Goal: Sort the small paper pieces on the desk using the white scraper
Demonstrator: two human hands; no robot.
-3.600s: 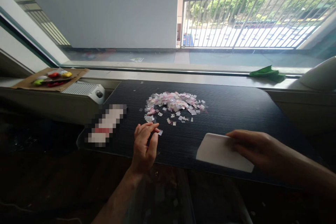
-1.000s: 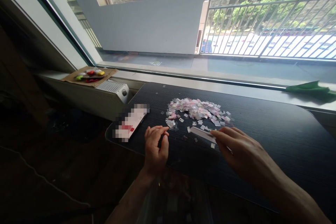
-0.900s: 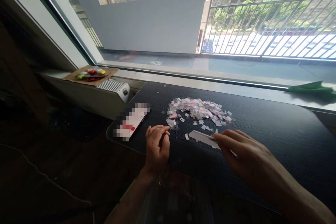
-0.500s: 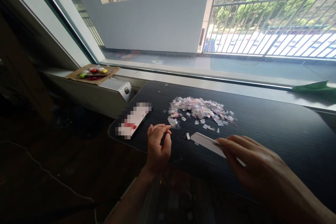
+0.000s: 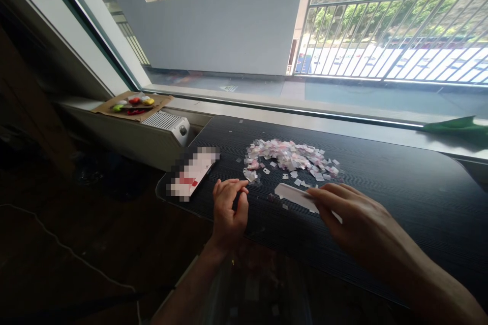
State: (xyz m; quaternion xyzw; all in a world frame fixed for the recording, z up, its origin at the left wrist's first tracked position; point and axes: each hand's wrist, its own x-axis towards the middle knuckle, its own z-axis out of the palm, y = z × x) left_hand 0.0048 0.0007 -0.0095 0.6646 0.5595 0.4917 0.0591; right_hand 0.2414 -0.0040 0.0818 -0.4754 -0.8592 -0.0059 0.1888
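My right hand (image 5: 351,216) grips a flat white strip (image 5: 293,195), perhaps card or plastic. The strip lies low over the dark table (image 5: 392,177), its far end pointing left toward the pile. Beyond it spreads a heap of small pale pink and white scraps (image 5: 290,155), with a few loose pieces along the near edge. My left hand (image 5: 231,208) rests at the table's near side, its fingers bent and the thumb a little apart. Nothing shows in it, and its fingertips are close to the scraps at the heap's left end.
A whitish packet with red marks (image 5: 190,175), partly blurred out, lies at the table's left end. Farther left, a brown cardboard sheet (image 5: 102,106) with colourful small items rests on the ledge beside a white vented box (image 5: 168,124). Green material (image 5: 453,127) lies on the right sill.
My right hand has moved the white strip slightly left and away from me, toward the heap. The loose scrap by its tip is no longer visible there. My left hand has stayed in place.
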